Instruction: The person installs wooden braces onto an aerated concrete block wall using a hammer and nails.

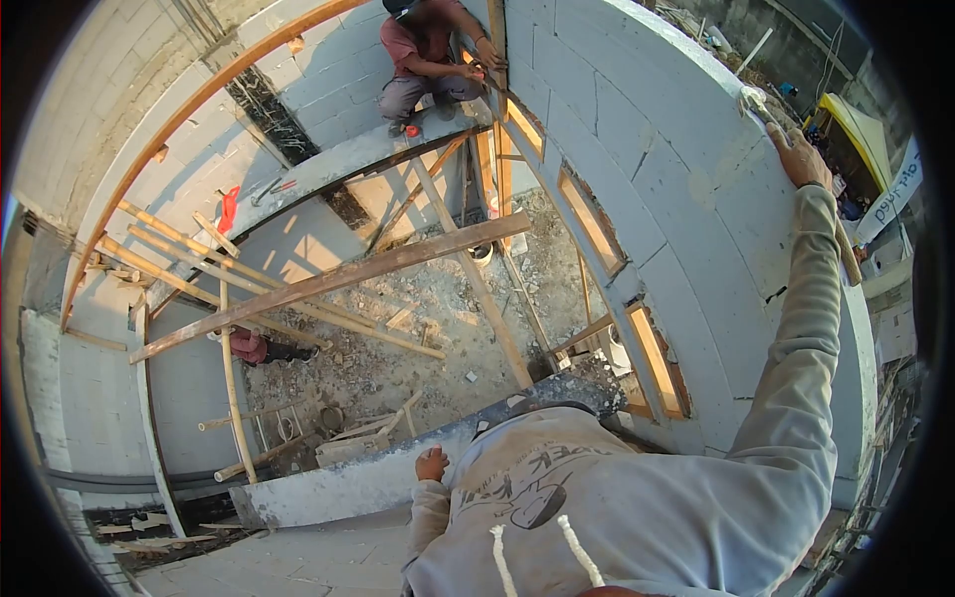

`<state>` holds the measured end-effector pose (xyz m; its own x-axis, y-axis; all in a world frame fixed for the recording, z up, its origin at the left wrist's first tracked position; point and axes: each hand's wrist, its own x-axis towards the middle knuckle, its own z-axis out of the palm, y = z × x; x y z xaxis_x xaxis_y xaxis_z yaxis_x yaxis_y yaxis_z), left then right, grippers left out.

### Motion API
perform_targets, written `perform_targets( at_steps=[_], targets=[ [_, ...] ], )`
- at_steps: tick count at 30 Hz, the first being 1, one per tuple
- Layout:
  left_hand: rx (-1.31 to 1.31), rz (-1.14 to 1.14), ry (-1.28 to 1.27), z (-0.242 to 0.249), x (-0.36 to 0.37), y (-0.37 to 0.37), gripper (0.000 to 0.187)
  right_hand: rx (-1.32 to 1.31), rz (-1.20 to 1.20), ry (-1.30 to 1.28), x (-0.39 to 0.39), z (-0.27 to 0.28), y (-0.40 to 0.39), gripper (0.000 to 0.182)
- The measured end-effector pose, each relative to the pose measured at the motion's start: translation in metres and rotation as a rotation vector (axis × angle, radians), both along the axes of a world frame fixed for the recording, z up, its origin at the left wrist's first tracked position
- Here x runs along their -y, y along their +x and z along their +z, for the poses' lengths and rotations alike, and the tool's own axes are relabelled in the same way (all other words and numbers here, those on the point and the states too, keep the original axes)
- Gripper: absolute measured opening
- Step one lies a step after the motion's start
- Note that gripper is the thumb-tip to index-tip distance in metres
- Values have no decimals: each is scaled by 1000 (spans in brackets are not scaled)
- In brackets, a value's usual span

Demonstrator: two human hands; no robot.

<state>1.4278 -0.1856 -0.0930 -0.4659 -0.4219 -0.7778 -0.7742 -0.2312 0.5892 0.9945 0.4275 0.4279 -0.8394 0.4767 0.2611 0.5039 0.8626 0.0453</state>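
My right hand (799, 159) reaches far out to the top edge of the grey block wall (686, 199). Its fingers curl over a wooden stick (849, 255) that seems to run along the wall top, partly behind my sleeve. A whitish lump (753, 98) lies just beyond the fingers. Down by my waist, my left hand (432, 464) is closed with nothing visible in it. Beneath that hand runs a grey concrete ledge (328, 483).
A person (428, 60) squats on the far concrete ledge, hands on a wooden post. Another person (249, 345) is on the rubble-strewn floor below. A long plank (338, 284) and several bamboo poles (224, 269) cross the opening. Wooden window frames (592, 219) line the wall.
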Motion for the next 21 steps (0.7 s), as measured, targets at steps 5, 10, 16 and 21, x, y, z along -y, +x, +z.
perform_targets(
  at_steps=[5,10,16,21],
  targets=[
    [2,12,55,-7,4,1,32,21,4,-13,-5,-1,-2,83],
    [-51,72,28,10,-6,-4,40,9,-10,-4,-3,-2,-2,85],
    [-36,43,28,4,-3,-5,38,-4,-4,-8,-1,0,1,87],
    [-44,52,14,9,-7,-8,39,1,0,1,-3,-2,-1,86]
  ],
)
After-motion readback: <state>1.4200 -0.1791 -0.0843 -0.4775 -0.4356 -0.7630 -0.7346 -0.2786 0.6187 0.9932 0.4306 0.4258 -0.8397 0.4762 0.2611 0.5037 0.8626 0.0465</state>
